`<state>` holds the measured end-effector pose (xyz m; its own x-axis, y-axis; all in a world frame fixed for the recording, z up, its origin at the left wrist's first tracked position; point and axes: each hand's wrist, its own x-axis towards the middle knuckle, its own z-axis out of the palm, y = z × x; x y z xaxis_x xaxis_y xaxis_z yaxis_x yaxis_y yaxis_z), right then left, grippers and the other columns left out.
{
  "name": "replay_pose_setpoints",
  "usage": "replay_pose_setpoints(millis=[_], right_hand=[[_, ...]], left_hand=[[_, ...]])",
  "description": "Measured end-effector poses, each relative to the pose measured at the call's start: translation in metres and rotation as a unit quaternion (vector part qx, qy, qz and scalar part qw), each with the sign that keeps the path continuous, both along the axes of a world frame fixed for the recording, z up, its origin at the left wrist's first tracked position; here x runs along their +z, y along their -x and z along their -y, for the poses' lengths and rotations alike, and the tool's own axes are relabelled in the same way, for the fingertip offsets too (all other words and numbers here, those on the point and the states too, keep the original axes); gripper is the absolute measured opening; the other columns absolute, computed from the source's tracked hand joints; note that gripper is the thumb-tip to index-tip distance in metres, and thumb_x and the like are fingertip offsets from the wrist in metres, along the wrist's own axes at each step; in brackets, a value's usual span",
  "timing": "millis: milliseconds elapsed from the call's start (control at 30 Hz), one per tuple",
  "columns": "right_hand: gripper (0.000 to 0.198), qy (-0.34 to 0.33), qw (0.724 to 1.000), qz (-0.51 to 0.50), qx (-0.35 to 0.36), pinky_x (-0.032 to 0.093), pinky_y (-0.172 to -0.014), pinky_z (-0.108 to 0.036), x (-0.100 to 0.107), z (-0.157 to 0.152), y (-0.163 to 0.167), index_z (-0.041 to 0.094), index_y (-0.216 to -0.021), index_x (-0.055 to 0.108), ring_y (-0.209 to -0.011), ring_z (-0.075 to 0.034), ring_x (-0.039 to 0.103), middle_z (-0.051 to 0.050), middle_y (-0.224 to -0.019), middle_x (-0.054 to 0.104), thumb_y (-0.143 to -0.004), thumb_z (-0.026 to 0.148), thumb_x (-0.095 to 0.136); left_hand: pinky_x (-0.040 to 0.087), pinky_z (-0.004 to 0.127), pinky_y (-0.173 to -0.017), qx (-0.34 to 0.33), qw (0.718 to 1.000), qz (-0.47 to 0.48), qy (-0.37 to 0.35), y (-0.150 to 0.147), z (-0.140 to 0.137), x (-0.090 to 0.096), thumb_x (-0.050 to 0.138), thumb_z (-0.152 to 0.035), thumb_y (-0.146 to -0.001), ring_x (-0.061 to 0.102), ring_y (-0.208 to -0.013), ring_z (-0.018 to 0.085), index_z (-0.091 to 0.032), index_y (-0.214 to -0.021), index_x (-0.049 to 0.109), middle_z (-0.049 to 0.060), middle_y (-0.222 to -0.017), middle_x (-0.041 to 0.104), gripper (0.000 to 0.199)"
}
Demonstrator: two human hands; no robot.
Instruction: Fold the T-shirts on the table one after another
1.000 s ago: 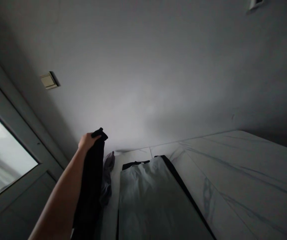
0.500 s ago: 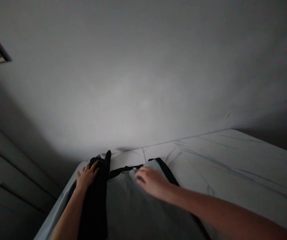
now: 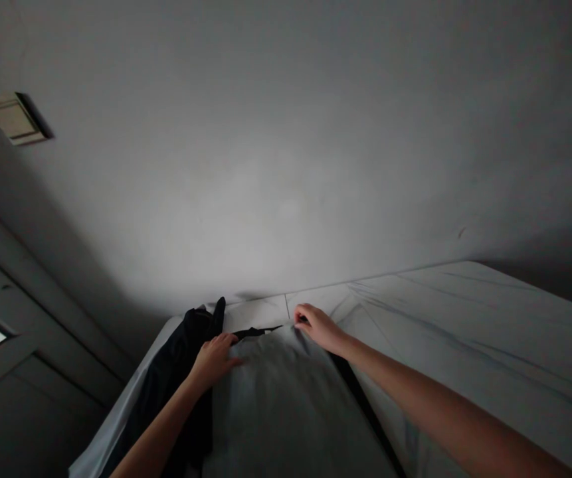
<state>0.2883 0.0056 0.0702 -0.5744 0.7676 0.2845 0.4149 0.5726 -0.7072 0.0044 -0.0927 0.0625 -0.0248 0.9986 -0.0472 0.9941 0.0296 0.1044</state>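
A grey cloth (image 3: 286, 398) is lying spread between and nearer than the two hands, its far edge running from one to the other. The right hand (image 3: 318, 330) is closing its curled fingers on the far right corner, apparently gripping it; the left hand (image 3: 214, 360) is resting on the far left corner, fingers reaching out, and whether it is pinching any fabric I cannot tell. The cloth is already lying mostly flat, but creases are gathering by the right hand, so that corner is seemingly wanting smoothing. A black cloth (image 3: 254, 332) is peeking out just beyond the far edge, between the hands, and a black strip (image 3: 365, 401) is showing below the right hand. Left of the left hand, a dark garment (image 3: 173, 355) is lying rumpled, crowding that side. Right of the right hand, the marbled desk (image 3: 470, 332) is offering broad open room; beyond both hands, the wall (image 3: 286, 172) is closing off reach.
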Motion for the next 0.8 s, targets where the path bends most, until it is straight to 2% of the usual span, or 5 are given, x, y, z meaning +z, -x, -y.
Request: replay_pose_setpoints(millis=[267, 367, 500, 667, 800], right_hand=[[0.037, 0.340, 0.872, 0.020, 0.351, 0.045, -0.069, -0.023, 0.002, 0.050, -0.064, 0.017, -0.083, 0.058, -0.073, -0.011, 0.058, 0.001, -0.079, 0.061, -0.067, 0.042, 0.080], [0.044, 0.389, 0.827, 0.134, 0.384, 0.048, -0.066, -0.023, 0.002, 0.048, -0.065, 0.016, -0.083, 0.063, -0.071, -0.013, 0.062, 0.000, -0.074, 0.064, -0.067, 0.054, 0.077], [0.022, 0.219, 0.951, 0.190, 0.111, 0.049, -0.067, -0.024, 0.007, 0.023, -0.035, 0.017, -0.090, 0.065, -0.076, -0.016, 0.067, -0.003, -0.080, 0.069, -0.090, 0.038, 0.058], [0.025, 0.021, 0.963, 0.203, -0.176, 0.045, -0.084, -0.033, 0.000, -0.004, 0.015, 0.016, -0.102, 0.063, -0.108, -0.026, 0.060, -0.014, -0.113, 0.065, -0.082, 0.032, 0.067], [0.031, 0.027, 0.964, 0.199, -0.175, 0.047, -0.082, -0.032, -0.010, -0.002, 0.040, 0.017, -0.101, 0.063, -0.103, -0.026, 0.063, -0.013, -0.106, 0.067, -0.073, 0.024, 0.074]], left_hand=[[0.044, 0.030, -0.081, -0.065, 0.993, 0.035, -0.094, -0.002, 0.052, 0.026, 0.048, -0.009, -0.075, 0.060, -0.085, 0.018, -0.021, -0.076, 0.063, 0.004, -0.086, 0.065, 0.020], [0.045, 0.026, -0.072, -0.125, 0.981, 0.131, 0.075, -0.015, 0.079, 0.034, 0.057, -0.011, -0.066, 0.061, -0.079, 0.017, -0.021, -0.068, 0.065, 0.000, -0.077, 0.066, 0.012], [0.046, 0.026, -0.060, -0.099, 0.885, 0.269, 0.367, -0.023, 0.083, 0.040, 0.062, -0.037, -0.072, 0.061, -0.064, 0.017, -0.020, -0.070, 0.067, -0.002, -0.063, 0.063, 0.019], [0.047, 0.032, -0.081, 0.082, 0.991, 0.105, -0.034, -0.025, 0.024, 0.025, 0.044, -0.046, -0.087, 0.064, -0.094, 0.023, -0.017, -0.093, 0.062, 0.009, -0.099, 0.068, 0.034], [0.047, 0.035, -0.081, 0.206, 0.978, 0.012, -0.011, -0.024, -0.014, 0.004, 0.061, -0.045, -0.078, 0.062, -0.107, 0.030, -0.018, -0.100, 0.059, 0.013, -0.112, 0.067, 0.034]])
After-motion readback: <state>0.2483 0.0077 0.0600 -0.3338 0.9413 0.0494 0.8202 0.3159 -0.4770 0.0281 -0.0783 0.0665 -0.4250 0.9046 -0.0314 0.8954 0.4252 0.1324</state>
